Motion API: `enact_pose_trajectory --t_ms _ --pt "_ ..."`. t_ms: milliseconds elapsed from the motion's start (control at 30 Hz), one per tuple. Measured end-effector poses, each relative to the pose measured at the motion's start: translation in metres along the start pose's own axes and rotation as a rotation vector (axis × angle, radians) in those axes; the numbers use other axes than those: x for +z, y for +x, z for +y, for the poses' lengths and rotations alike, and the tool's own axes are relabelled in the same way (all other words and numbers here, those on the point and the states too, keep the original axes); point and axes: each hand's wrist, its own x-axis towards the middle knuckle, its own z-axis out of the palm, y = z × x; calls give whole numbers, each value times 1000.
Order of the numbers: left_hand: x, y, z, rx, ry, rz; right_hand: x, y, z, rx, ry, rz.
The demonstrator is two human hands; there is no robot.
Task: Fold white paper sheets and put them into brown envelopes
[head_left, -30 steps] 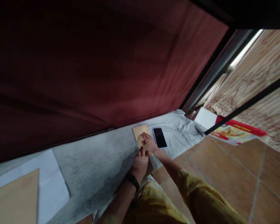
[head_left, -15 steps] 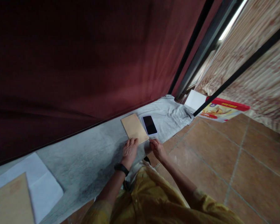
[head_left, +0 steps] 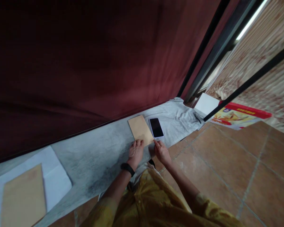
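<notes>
A small brown envelope [head_left: 140,129] lies flat on a grey cloth [head_left: 97,154] spread along the floor. My left hand [head_left: 135,152] rests palm down on the cloth, its fingertips at the envelope's near edge, fingers stretched out. My right hand [head_left: 162,152] sits at the envelope's near right corner, fingertips touching it, fingers loosely extended. A dark smartphone [head_left: 156,127] lies screen up just right of the envelope. A black band circles my left wrist.
A dark red curtain [head_left: 85,63] hangs behind the cloth. At the left lie a white sheet [head_left: 54,170] and a larger brown envelope [head_left: 23,198]. A red and yellow printed box [head_left: 236,116] and a white card [head_left: 206,104] sit at the right on terracotta tiles [head_left: 227,164].
My right hand has come off the top of the envelope to its near right corner. My left hand now lies flat at the near edge. The camera view has shifted.
</notes>
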Motion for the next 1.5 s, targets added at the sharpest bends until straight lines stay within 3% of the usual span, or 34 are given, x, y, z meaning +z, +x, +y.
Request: enact_pose_trajectory --t_ms 267,467,567,667,833,933,1067,1267,1400,1500 --pt "-6 -5 2 -39 -99 -4 -7 -4 0 -50 -17 15" --pt "-4 -43 -9 -119 -217 122 -5 -10 -24 -110 101 41" --pt "5 -84 -41 -201 -244 235 14 -14 -50 -169 276 -40" --pt "13 -142 -96 -423 -213 335 41 -18 -86 -157 382 -159" --pt "10 -249 -204 -952 -94 528 86 -19 -154 -187 526 -300" --pt "6 -288 -244 -1246 -25 468 109 -16 -193 -187 565 -340" --pt "6 -307 -261 -1370 -19 299 134 -17 -228 -235 599 -428" --pt "4 -309 -264 -1377 46 181 151 -25 -229 -261 614 -406" --pt "-4 -318 -275 -1386 134 283 145 -23 -227 -239 640 -402" --pt "-11 -329 -289 -1403 -57 462 136 -20 -229 -240 639 -448"
